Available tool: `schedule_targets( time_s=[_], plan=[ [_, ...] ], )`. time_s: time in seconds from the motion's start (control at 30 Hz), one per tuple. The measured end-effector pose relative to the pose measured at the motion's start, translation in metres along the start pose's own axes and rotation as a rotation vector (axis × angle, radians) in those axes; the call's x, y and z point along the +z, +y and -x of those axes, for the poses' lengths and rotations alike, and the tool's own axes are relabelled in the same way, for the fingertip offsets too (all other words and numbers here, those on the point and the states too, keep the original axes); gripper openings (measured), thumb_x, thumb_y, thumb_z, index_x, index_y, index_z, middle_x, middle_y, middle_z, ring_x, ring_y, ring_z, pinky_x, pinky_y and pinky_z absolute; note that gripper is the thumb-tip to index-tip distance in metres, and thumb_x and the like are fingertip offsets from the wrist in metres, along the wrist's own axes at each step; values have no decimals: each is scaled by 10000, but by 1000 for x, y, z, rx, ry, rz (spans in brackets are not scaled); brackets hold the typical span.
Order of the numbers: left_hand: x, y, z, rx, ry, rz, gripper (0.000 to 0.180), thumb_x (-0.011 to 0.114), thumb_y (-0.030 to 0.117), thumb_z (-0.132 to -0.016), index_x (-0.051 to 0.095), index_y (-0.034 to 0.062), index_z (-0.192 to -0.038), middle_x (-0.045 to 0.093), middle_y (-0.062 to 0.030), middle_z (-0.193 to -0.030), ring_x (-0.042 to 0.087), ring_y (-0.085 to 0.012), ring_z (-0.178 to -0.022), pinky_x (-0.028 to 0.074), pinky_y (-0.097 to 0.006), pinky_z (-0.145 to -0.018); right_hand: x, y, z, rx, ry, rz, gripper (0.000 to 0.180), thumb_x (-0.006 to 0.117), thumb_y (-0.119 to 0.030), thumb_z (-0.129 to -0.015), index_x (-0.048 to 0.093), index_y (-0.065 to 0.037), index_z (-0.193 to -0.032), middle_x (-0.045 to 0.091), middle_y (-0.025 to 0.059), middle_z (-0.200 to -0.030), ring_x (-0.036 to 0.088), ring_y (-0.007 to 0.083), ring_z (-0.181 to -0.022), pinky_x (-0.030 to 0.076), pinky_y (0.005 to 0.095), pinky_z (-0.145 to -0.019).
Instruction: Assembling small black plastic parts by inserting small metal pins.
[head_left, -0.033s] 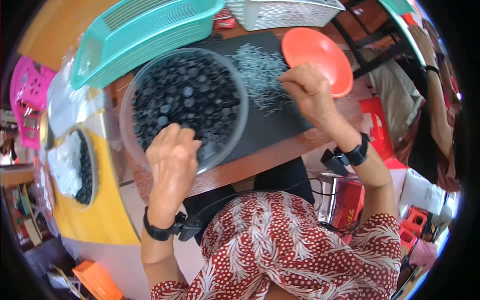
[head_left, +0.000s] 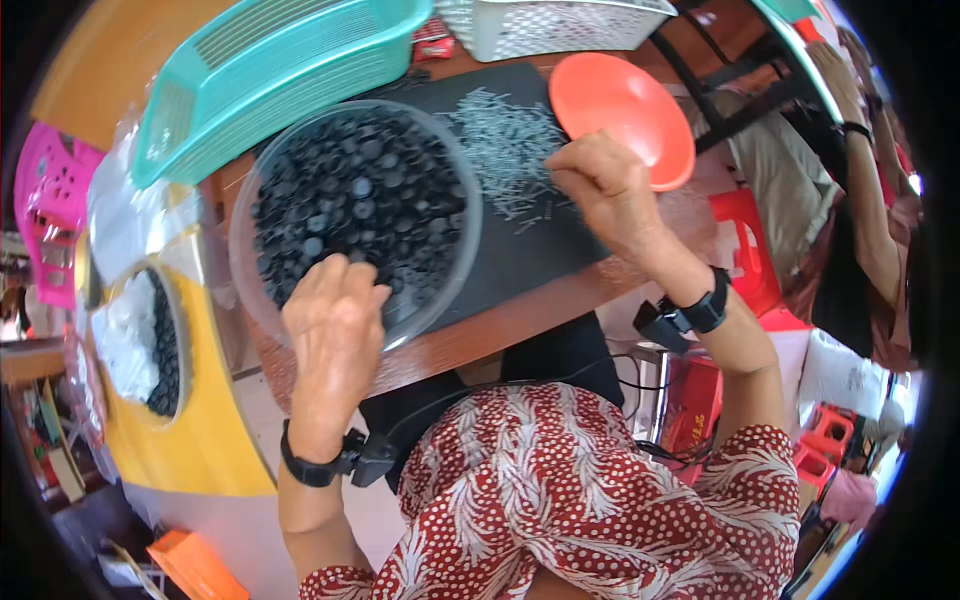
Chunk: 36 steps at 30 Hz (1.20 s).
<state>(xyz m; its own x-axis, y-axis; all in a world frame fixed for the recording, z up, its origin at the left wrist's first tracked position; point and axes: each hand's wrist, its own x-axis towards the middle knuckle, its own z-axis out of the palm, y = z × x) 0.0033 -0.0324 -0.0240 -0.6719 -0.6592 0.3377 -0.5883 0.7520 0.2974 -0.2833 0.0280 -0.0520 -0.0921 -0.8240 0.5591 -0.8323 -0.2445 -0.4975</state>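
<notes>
A large clear round tub [head_left: 474, 240] holds many small, round black plastic caps [head_left: 362, 200]. My left hand [head_left: 338, 305] is over the tub's near edge, its fingers curled closed; whatever they hold is hidden. To the right, a heap of thin silvery screws or nails [head_left: 505, 148] lies on a dark mat [head_left: 530, 255]. My right hand [head_left: 610, 190] is above the mat by this heap, thumb and fingers pinched together. Anything in that pinch is too small to make out. Behind my right hand stands an orange-red bowl [head_left: 615, 95], its inside partly covered by the hand.
A turquoise basket [head_left: 290, 85] and a white basket [head_left: 550, 30] stand along the far side. At left, a yellow table [head_left: 215, 400] bears another tub [head_left: 180, 345] of black pieces with a plastic bag. Another person's arm [head_left: 870, 210] shows at far right.
The whole scene sits slightly farther left in the picture. Both hands keep nearly the same pose, with the left fingers still at the tub and the right ones still pinched.
</notes>
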Motion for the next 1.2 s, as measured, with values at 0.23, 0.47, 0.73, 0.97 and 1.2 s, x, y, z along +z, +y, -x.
schedule_targets(
  time_s=[0.23,0.47,0.73,0.97,1.2],
  plan=[
    [-2,1,-1,-30,-31,66,147,649,-43,-669,576,-14,-793,531,-127,-699,553,-280,-616,432,-362,-571,3,-19,18,-91,-96,-8,138,691,-1,-652,652,-40,-779,555,84,-739,507,271,-713,432,358,-634],
    [-4,5,3,-96,20,91,155,652,-45,-673,576,-18,-805,550,-131,-725,568,-279,-643,437,-363,-586,7,-21,14,-295,-217,152,139,609,23,-597,623,-45,-718,498,89,-763,459,261,-738,404,362,-656],
    [-5,3,3,-57,-36,85,165,677,-25,-669,560,-14,-785,547,-130,-726,557,-290,-659,428,-364,-596,6,-22,9,-338,-300,158,113,590,7,-619,552,-23,-721,468,99,-754,453,274,-750,395,370,-673],
    [-2,-2,3,-25,-31,71,196,690,-23,-657,567,-8,-809,538,-121,-719,558,-272,-664,434,-356,-602,8,-30,11,-287,-246,102,119,629,10,-691,523,-22,-733,491,103,-735,467,285,-710,405,373,-647],
    [-2,5,2,-49,18,56,244,698,-22,-648,594,0,-867,545,-114,-728,570,-263,-688,442,-347,-608,9,-33,13,-226,-197,0,142,622,45,-685,528,-19,-770,506,107,-741,479,294,-706,414,371,-628]
  ],
)
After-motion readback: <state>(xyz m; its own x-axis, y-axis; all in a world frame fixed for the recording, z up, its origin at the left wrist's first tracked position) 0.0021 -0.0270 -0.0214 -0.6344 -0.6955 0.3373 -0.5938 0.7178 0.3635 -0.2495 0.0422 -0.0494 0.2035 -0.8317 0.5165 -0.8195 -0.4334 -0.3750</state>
